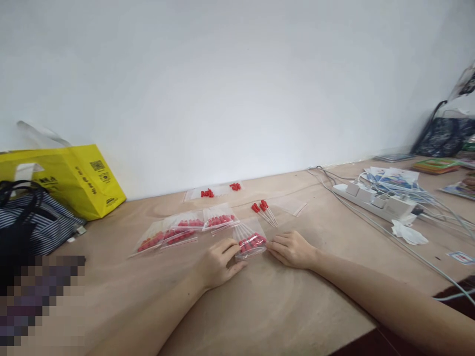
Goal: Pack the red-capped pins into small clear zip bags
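A clear plastic bag (248, 253) lies on the table, holding several white sticks with red heads (252, 242). My left hand (220, 259) pinches the bag's left edge between curled fingers and thumb. At the right edge, my right hand (293, 249) has its fingers pressed together on the same bag. Just behind it lie several loose red-headed white sticks (264, 212). Left of the hands, similar filled bags (220, 220) overlap in a row. Farther back, small red pieces (207, 193) rest on a flat clear bag (193, 195).
A yellow bag (100, 183) and a striped bag (48, 222) stand at left. On the right are a white power strip (374, 200) with plugs and trailing cables, a crumpled tissue (408, 232) and printed packets (401, 178). A white wall (222, 99) rises behind the table.
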A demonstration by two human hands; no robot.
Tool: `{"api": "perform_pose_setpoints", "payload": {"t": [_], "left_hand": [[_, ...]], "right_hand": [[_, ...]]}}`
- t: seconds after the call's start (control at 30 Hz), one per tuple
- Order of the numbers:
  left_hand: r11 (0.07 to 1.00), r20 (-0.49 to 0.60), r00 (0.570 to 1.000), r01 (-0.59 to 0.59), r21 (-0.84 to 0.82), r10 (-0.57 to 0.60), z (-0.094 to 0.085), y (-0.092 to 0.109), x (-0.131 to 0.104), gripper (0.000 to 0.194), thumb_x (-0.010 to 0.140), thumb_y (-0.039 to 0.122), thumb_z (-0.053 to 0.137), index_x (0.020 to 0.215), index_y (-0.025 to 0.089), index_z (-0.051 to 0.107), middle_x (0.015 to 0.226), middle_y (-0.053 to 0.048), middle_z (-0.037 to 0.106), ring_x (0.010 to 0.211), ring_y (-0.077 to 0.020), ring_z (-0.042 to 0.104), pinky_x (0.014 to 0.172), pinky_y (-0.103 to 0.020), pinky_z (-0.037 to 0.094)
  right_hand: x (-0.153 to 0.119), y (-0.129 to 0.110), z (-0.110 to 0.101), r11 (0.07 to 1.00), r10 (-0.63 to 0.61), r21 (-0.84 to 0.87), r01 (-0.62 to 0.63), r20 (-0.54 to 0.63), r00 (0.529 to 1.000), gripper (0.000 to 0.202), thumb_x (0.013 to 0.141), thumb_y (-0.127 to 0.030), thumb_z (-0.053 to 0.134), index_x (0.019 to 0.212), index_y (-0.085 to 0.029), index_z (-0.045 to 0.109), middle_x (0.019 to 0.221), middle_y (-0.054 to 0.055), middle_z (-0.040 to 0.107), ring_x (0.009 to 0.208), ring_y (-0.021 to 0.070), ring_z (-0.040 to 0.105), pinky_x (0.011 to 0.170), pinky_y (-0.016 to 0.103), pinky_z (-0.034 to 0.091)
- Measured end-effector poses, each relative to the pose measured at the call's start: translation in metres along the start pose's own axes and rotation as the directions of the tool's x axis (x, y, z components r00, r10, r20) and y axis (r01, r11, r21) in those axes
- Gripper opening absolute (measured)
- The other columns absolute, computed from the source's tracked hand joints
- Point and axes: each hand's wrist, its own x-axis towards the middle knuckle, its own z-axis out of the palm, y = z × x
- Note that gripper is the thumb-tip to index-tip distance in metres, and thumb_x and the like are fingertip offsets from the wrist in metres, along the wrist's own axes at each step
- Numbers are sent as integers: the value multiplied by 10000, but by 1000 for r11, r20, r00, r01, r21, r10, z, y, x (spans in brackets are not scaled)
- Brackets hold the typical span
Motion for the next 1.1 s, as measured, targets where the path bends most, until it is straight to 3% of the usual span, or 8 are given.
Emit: {"api": "perform_pose_setpoints", "payload": {"t": [0.13, 0.3, 0.7, 0.9, 1.1], "left_hand": [[985, -34, 990, -131, 116, 135, 7, -5, -3, 127, 845, 111, 430, 833, 123, 555, 755, -62, 626, 673, -159, 602, 577, -243, 491], [968, -32, 981, -182, 172, 190, 9, -7, -4, 201, 852, 58, 386, 828, 119, 575, 719, -53, 643, 620, -158, 613, 450, -221, 434], [987, -91, 989, -103, 126, 115, 11, -13, 1, 239, 884, 101, 361, 795, 141, 579, 697, -32, 646, 598, -126, 611, 505, -218, 460], [995, -119, 991, -50, 81, 60, 12, -14, 1, 182, 869, 112, 417, 786, 137, 577, 689, -31, 633, 599, -123, 599, 518, -213, 469], [998, -147, 988, -45, 44, 51, 17, -13, 6, 85, 823, 125, 514, 859, 145, 588, 756, -40, 645, 712, -161, 584, 664, -295, 491]], "right_hand": [[0, 1, 2, 1000, 2, -7, -2, -112, 994, 220, 844, -177, 375, 728, -145, 558, 572, 5, 522, 500, 92, 443, 468, 233, 276], [0, 1, -1, 1000, -22, -25, 18, -127, 992, 189, 840, -187, 406, 737, -149, 560, 566, -7, 515, 500, 88, 429, 477, 231, 271], [7, 4, 0, 978, -129, -183, 100, -154, 980, 247, 826, -132, 405, 622, -151, 542, 527, -13, 484, 471, 85, 360, 475, 250, 222], [15, 3, 4, 977, -108, -204, 68, -194, 975, 175, 823, -177, 449, 694, -159, 566, 582, -5, 527, 564, 100, 416, 492, 255, 220], [19, 3, 13, 978, -122, -191, 81, -212, 970, 213, 807, -149, 434, 627, -161, 547, 538, -13, 504, 532, 99, 387, 492, 268, 219]]}}
